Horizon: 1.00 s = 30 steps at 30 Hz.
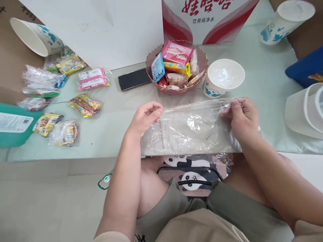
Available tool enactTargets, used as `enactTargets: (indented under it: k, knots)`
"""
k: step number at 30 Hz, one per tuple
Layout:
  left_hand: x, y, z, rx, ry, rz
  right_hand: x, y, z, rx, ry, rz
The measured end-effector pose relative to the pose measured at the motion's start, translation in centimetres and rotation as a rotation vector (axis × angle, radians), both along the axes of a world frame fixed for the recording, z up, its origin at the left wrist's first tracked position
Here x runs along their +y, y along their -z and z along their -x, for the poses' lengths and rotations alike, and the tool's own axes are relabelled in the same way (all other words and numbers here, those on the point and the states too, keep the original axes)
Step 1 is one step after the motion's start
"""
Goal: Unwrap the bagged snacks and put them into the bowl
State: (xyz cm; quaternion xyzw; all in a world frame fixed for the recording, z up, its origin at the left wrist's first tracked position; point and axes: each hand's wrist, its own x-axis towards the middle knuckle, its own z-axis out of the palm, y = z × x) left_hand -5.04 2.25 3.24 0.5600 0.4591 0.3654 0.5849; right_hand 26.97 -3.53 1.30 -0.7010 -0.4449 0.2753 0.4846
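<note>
A clear plastic bag (189, 129) is stretched between my two hands over the table's front edge. My left hand (146, 117) pinches its upper left corner, fingers closed. At the upper right corner, my right hand (243, 116) grips the film with curled fingers. The bag hangs flat and see-through, its lower part reaching past the table edge. Just beyond it stands a paper cup (223, 77) with clear plastic inside. Left of that cup is a pink scalloped bowl (152, 75) filled with wrapped snacks, including a pink wafer pack (177, 52).
A black phone (133, 79) lies beside the bowl. Several wrapped snacks (85, 104) are spread at the left near a tipped paper cup (37, 37) and a green package (15, 124). White boxes (101, 30) stand behind. Another cup (285, 23) and white containers (300, 111) are at right.
</note>
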Motion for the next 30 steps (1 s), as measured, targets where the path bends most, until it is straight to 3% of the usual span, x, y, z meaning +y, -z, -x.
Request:
enactTargets:
  k: [4, 7, 11, 13, 18, 24, 27, 30]
  knots:
    - [0.5, -0.4, 1.0, -0.191, 0.189, 0.330, 0.2, 0.5, 0.0, 0.144, -0.070, 0.004]
    - [1.0, 0.0, 0.9, -0.179, 0.341, 0.482, 0.4, 0.2, 0.0, 0.182, -0.190, 0.055]
    - [1.1, 0.2, -0.7, -0.063, 0.623, 0.556, 0.6, -0.3, 0.3, 0.045, -0.246, 0.144]
    - [0.9, -0.1, -1.5, -0.023, 0.671, 0.521, 0.6, -0.5, 0.4, -0.060, -0.274, 0.160]
    - [0.6, -0.9, -2.1, 0.214, 0.591, 0.345, 0.7, -0.6, 0.5, -0.177, -0.287, 0.187]
    - [0.4, 0.2, -1.2, 0.223, 0.216, 0.121, 1.0, -1.1, 0.6, -0.269, -0.326, 0.228]
    - [0.6, 0.7, -1.2, 0.174, 0.105, 0.085, 1.2, -1.1, 0.6, -0.257, -0.339, 0.249]
    - [0.7, 0.5, -1.3, 0.189, 0.094, 0.115, 1.2, -0.9, 0.6, -0.175, -0.320, 0.253]
